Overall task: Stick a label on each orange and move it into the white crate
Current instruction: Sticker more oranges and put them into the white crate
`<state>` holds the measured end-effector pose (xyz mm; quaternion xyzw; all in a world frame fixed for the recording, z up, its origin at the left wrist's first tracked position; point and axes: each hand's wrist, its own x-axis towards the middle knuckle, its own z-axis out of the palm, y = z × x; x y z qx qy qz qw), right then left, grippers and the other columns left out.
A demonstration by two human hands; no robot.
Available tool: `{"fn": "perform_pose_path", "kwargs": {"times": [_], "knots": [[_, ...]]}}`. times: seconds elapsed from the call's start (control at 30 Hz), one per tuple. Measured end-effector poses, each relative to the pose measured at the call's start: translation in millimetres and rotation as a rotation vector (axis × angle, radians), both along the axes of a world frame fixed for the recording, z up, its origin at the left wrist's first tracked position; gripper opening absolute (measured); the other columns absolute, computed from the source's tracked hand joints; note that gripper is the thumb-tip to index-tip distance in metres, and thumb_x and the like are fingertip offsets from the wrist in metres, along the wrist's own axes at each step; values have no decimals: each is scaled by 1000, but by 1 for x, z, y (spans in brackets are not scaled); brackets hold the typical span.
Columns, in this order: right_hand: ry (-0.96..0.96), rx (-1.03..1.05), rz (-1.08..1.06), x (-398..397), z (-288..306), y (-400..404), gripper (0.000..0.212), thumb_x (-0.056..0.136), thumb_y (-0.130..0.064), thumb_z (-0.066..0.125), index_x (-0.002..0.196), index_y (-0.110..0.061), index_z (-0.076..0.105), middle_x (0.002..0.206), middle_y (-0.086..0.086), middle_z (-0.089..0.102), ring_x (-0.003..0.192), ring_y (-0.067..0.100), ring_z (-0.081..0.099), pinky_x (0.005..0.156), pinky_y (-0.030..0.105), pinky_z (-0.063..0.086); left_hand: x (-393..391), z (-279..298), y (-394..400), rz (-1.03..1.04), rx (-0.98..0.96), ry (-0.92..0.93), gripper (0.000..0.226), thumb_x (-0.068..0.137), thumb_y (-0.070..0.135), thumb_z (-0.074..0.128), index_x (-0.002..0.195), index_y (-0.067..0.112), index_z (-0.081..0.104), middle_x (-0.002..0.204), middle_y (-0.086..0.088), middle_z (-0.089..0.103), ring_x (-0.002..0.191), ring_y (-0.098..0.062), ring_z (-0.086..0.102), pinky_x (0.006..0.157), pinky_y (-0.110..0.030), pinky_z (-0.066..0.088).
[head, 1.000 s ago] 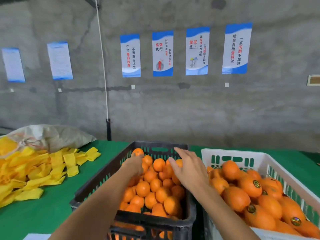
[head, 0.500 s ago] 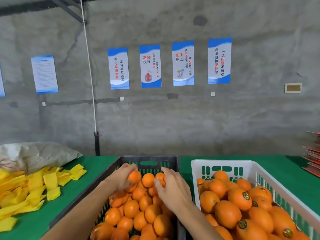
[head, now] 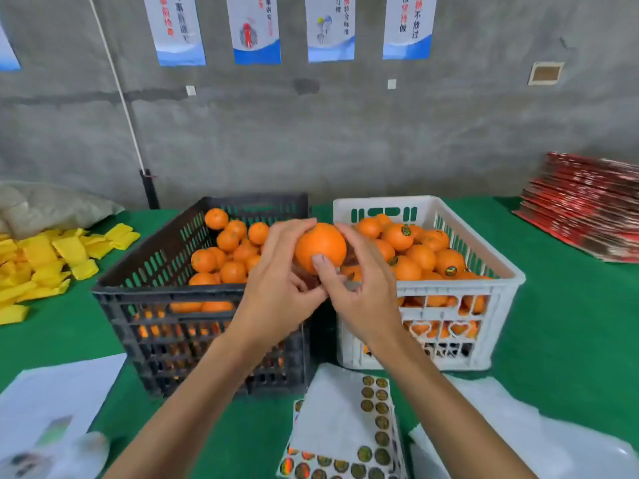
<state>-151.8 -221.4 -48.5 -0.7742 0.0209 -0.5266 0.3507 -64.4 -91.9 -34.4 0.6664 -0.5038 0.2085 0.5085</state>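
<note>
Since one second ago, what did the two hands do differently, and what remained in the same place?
Both hands came up out of the black crate, where they were reaching among the fruit. The left hand and the right hand now hold one orange together above the gap between the crates. The black crate, the white crate and the label sheets stayed in place.
</note>
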Motion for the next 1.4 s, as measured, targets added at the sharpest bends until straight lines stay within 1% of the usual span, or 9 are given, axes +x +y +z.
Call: {"fn": "perform_pose_path", "kwargs": {"times": [0.07,0.13,0.3,0.4,0.53,0.7,0.97,1.17,1.4], "knots": [[38,48,-31,-23,-28,1,57,95,-58,60,138,-21,60,130,-7,62,117,1,58,95,19,49,-25,-32,-5,26,61,7,72,83,19,80,147,21,47,141,5,46,105,-9,61,76,-12,53],[139,58,-50,-44,-63,-5,55,94,-56,61,135,-19,63,131,-3,64,118,8,61,97,27,51,-45,-71,-8,2,148,97,70,84,26,71,148,22,44,141,6,44,104,5,56,83,-3,45],[543,85,3,-79,-141,-32,42,105,-52,47,119,-19,70,113,-1,73,102,15,66,91,36,53,-71,-158,-13,-33,351,508,66,95,35,77,149,37,39,138,15,40,99,21,57,80,-13,52],[689,-24,13,-90,-178,-44,27,108,-30,50,113,-15,72,109,3,72,103,21,62,90,39,50,-85,-194,-14,35,330,714,65,95,39,77,147,36,38,140,7,43,102,1,65,87,-32,58],[882,-184,42,-101,-208,-44,46,98,-49,63,133,-19,69,142,-6,62,128,13,52,108,35,42,-95,-223,-10,43,187,921,67,96,37,73,150,28,34,138,-8,51,106,-29,69,92,-48,61],[837,-220,-15,-98,-215,-44,41,91,-49,73,117,-18,79,130,-7,68,111,17,57,95,34,48,-95,-228,-8,13,167,959,57,99,46,66,144,34,34,121,-2,61,76,-15,75,80,-43,63],[727,-169,-58,-88,-221,-44,20,95,-29,73,103,-13,82,106,-4,71,99,20,59,84,40,53,-95,-238,-8,46,202,887,56,97,53,66,141,41,33,120,0,62,82,-15,75,76,-38,64],[873,-169,40,-95,-218,-50,71,82,-72,62,132,-22,70,138,-15,59,119,8,47,107,28,39,-94,-238,-8,-18,92,947,53,96,53,68,138,48,36,120,-6,64,83,-17,76,78,-39,64],[869,-192,48,-100,-217,-47,50,91,-53,69,130,-23,72,141,-12,60,125,14,50,108,39,40,-94,-236,-7,-46,-29,1013,47,94,58,68,130,60,38,115,-9,71,92,-17,78,81,-17,56]]}}
